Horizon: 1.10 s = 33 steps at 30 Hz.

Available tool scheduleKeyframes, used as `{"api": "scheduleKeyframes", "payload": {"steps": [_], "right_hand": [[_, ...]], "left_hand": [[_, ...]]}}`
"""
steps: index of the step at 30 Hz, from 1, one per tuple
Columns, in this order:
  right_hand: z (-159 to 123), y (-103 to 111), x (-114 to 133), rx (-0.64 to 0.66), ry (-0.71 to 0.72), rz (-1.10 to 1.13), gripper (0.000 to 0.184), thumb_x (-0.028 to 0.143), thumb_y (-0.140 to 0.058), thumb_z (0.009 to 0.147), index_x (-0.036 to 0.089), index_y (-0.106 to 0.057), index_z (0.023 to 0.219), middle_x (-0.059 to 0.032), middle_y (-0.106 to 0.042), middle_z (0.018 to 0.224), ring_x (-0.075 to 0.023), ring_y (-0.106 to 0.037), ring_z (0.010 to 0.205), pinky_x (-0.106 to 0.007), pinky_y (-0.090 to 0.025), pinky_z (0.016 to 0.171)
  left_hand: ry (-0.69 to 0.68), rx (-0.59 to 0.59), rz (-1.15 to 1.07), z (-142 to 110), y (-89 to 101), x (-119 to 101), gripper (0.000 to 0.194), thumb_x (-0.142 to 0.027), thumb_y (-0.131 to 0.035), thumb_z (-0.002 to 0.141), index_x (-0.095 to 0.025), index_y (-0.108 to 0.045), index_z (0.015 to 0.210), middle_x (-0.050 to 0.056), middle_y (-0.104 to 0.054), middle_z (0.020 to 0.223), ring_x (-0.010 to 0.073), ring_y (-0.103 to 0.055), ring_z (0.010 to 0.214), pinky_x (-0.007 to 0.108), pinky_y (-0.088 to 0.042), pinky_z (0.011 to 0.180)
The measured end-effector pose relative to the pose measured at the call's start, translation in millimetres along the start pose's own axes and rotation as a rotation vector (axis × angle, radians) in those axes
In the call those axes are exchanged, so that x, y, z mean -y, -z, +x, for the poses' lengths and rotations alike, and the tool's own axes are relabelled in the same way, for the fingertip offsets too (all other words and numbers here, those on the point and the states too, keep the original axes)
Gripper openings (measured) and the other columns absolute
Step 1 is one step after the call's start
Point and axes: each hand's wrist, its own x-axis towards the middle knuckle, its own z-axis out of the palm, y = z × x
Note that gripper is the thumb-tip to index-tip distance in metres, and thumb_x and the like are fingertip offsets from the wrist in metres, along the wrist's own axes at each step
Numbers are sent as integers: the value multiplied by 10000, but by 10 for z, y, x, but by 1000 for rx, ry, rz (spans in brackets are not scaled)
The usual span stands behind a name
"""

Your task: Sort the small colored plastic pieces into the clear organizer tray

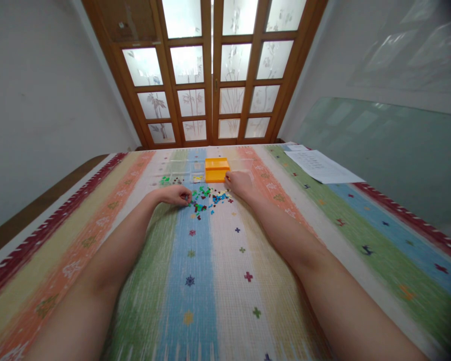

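Note:
A loose pile of small green, blue, dark red and pale yellow pieces (201, 193) lies on the striped tablecloth (195, 311). At its left edge is my left hand (176, 195), fingertips pinched together; what lies between them is too small to tell. My right hand (240, 181) is closed too, with its fingertips against or just over the right edge of an orange box (217, 175). Whether those fingers hold a piece is hidden. The box has a divider across it and sits just behind the pile.
Left of the orange box stands a clear compartment tray (178, 168) with green, dark and yellow pieces sorted apart. Printed paper sheets (319, 166) lie at the right back. A glass panel (391, 150) leans along the right wall. Wooden glazed doors (212, 80) close off the far end.

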Motion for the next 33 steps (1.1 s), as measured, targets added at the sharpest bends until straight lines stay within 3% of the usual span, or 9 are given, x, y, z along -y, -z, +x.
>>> {"api": "scheduleKeyframes", "payload": {"steps": [3,9,15,19,24,27,30,33], "right_hand": [[4,-9,-5,2,-3,1,383,345,-413,1048,183,-741,1161,-165,-754,1150,-262,-686,1008,-301,-424,827],[15,-43,-24,-11,8,-10,377,351,-414,1045,185,-741,1135,-155,-759,1129,-253,-685,987,-295,-416,804],[22,-48,-19,8,-1,-13,402,352,-394,1047,183,-740,1162,-164,-752,1144,-264,-685,1004,-299,-419,801],[15,-41,-9,18,-8,-18,410,351,-385,1051,178,-736,1171,-157,-754,1145,-260,-685,993,-294,-415,792],[14,-53,-12,12,1,-25,410,355,-386,1051,181,-739,1170,-154,-756,1137,-257,-684,978,-294,-409,782],[22,-70,-25,0,8,-25,407,350,-390,1046,186,-746,1156,-150,-758,1120,-257,-685,963,-299,-410,776],[28,-82,-33,-14,16,-26,403,348,-395,1042,185,-749,1146,-151,-760,1102,-259,-686,947,-304,-409,769],[27,-81,-29,-5,12,-20,402,343,-399,1042,179,-747,1159,-159,-756,1115,-257,-684,957,-301,-410,784]], "left_hand": [[-1,-132,-14,-15,28,53,240,-367,-618,807,-187,-719,928,-19,-588,712,136,-503,667,239,-362,632],[58,-568,-96,-55,51,254,315,-422,-589,851,-164,-703,993,-33,-483,661,129,-427,636,245,-331,624],[279,-928,-82,-113,23,638,281,-418,-609,825,-187,-703,954,-33,-496,644,149,-465,644,258,-321,622],[427,-1092,-62,-194,3,847,221,-373,-628,805,-196,-695,920,-29,-511,639,157,-485,641,266,-302,607],[604,-1168,-40,-284,-35,947,187,-328,-632,839,-183,-689,941,-10,-568,714,156,-487,697,269,-293,635],[633,-1153,-57,-303,-17,927,177,-307,-626,858,-166,-677,952,-9,-567,714,155,-472,718,270,-290,646],[530,-1082,-59,-294,64,805,175,-304,-616,844,-168,-678,936,-9,-565,711,154,-479,706,269,-305,639],[319,-855,-57,-242,149,564,185,-328,-607,816,-177,-676,898,-7,-575,717,150,-490,678,266,-324,627]]}}
